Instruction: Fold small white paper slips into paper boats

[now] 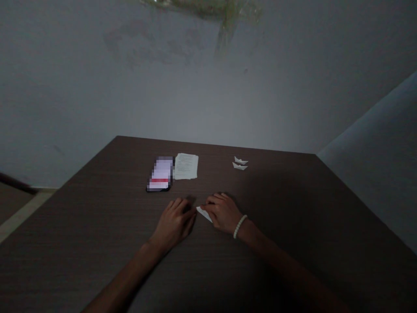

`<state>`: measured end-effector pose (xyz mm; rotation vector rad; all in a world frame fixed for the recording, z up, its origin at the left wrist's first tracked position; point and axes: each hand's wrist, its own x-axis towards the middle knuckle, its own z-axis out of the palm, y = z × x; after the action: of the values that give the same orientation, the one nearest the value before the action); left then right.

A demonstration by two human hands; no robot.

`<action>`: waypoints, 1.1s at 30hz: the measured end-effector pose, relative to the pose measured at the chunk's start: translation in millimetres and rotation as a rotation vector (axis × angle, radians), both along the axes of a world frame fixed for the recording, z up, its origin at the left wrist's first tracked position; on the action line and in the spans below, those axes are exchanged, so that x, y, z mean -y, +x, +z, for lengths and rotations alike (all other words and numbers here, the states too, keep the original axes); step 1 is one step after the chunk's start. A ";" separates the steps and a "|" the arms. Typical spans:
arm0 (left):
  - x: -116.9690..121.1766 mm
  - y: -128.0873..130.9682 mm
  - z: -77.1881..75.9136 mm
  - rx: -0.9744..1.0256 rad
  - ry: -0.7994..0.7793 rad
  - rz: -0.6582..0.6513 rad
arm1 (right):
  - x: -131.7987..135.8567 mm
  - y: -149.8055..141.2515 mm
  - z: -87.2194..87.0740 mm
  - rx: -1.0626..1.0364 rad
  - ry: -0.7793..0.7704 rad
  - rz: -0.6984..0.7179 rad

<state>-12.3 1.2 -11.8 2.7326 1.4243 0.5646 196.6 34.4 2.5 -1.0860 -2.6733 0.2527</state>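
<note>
A small piece of white folded paper (204,214) with a slanted edge lies low over the table between my hands. My right hand (224,213), with a pale beaded bracelet (240,226) at the wrist, grips it from the right, and the fingers cover much of it. On the other side, my left hand (176,219) has its fingers curled, and the thumb and forefinger close at the paper's left tip. Two little paper boats (240,166) stand farther back to the right. Behind my left hand is a stack of printed paper sheets (186,166).
A phone (160,173) with a lit, blurred screen lies left of the sheets, almost touching them. The dark brown wooden table (97,208) reaches to a grey wall (208,100) with peeling patches. Shadow darkens the table's right side.
</note>
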 end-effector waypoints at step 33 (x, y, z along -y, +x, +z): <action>-0.5 3.7 1.0 0.079 -0.029 0.051 | -4.6 -1.8 6.7 0.024 -0.027 0.087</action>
<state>-8.5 1.7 -10.8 2.6272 1.4762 0.6403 194.8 38.9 9.2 -0.9873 -2.7502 0.2942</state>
